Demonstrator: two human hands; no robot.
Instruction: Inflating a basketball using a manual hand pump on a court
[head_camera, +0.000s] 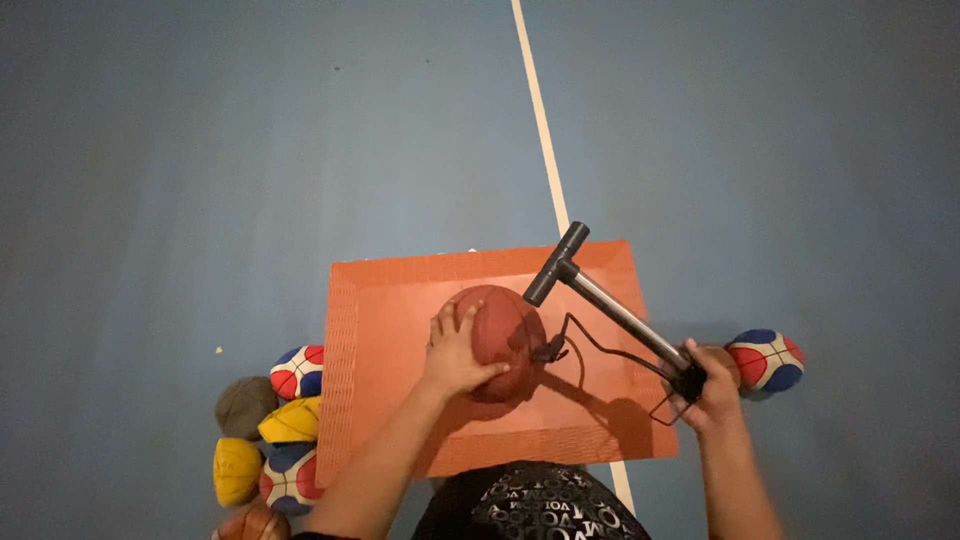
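A brown basketball (505, 335) rests on an orange mat (390, 300). My left hand (457, 352) lies flat on the ball's left side, fingers spread over it. A hand pump (612, 308) with a black T-handle and silver barrel leans up and to the left above the mat. Its thin black hose (590, 345) runs to the right side of the ball. My right hand (707, 390) grips the pump's lower end near the mat's right edge.
Several deflated balls, brown, yellow and red-white-blue (270, 430), are heaped on the blue floor left of the mat. Another red-white-blue ball (766, 362) lies right of my right hand. A pale line (540, 120) crosses the floor.
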